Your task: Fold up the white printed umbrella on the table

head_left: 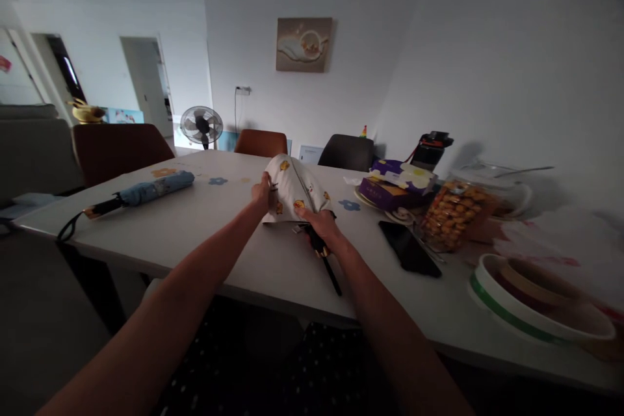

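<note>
I can't make out the purple box [390,196] lettering, but my left hand [262,189] and right hand [320,226] grip a white umbrella [291,185] with yellow cartoon prints, black handle [317,243] toward the counter [224,227]'s near edge.

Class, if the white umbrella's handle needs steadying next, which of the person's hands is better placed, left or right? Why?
Probably the right hand: it holds the base of the white umbrella, beside the black handle. The left hand is at the fabric's left edge, farther off.
</note>
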A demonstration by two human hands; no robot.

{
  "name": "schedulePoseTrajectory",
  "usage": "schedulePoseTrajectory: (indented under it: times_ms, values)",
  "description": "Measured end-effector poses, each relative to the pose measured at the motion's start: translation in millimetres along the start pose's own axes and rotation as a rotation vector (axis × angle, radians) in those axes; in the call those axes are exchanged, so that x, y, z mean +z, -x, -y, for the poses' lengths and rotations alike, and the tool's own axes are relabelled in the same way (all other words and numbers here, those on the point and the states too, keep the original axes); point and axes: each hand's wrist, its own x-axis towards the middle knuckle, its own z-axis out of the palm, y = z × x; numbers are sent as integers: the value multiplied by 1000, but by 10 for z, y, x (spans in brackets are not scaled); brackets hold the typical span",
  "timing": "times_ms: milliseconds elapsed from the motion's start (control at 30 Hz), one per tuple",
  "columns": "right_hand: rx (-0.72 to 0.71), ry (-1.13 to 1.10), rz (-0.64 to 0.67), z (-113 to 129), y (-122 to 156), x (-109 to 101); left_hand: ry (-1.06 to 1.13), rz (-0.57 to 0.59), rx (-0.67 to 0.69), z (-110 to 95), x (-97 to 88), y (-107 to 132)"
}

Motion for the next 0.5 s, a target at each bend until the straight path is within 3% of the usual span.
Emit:
schedulePoseTrajectory:
  times_ms: [100,200,267,367,433,500]
  values:
    - [-32,-4,46,-14,6,13,-47,-113,124,-15,-137,-29]
    - [-14,-37,56,-20,11,39,-104,-252,220,99,-288,-28]
    - [3,-43,86,-17,25,62,-139,-255,175,196,-348,-32]
    - [-12,-44,124,-6,50,85,-180,-167,133,261,-366,-39]
    - [-47,-25,104,0,54,87,-205,-135,142,214,-357,-19]
    - [-85,17,50,6,47,84,-239,-186,196,112,-346,57]
